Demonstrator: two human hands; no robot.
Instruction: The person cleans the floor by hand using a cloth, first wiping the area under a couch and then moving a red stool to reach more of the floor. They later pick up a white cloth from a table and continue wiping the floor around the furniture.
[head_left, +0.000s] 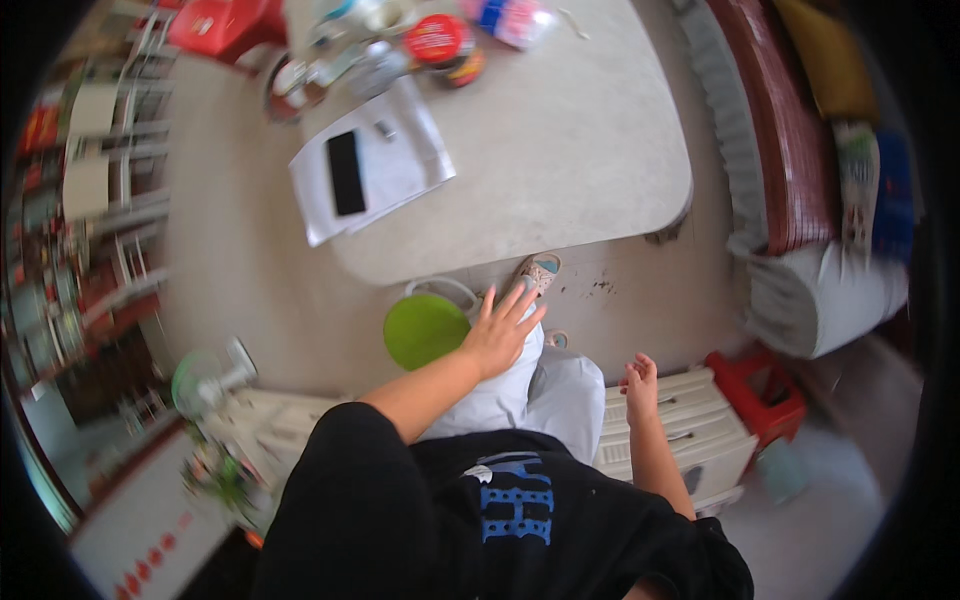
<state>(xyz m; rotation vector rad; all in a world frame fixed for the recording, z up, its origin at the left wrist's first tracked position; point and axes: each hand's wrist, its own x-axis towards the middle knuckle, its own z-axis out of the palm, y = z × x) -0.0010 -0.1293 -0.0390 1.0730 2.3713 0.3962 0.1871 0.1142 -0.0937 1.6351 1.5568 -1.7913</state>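
My left hand (499, 339) is spread, palm down, over the white trousers (487, 401) on my leg. It holds nothing, and I cannot tell whether it touches the cloth. Beside it is a round green stool seat (426, 330). Off to my right side, my right hand (640, 381) hangs in the air with loosely bent fingers and nothing visible in them. Behind that hand is a cream plastic drawer unit (675, 420). Ahead of me stands a pale table (562, 165) bearing white paper sheets (405, 165), a black smartphone (346, 174) and a small grey object (385, 130).
A red-lidded jar (441, 41), a pink-and-blue packet (510, 21) and clear plastic items (375, 69) occupy the table's far part. Red plastic stools (229, 28) stand far left and at right (761, 394). A fan (206, 382) is at lower left; a couch with a red mat (799, 150) lines the right.
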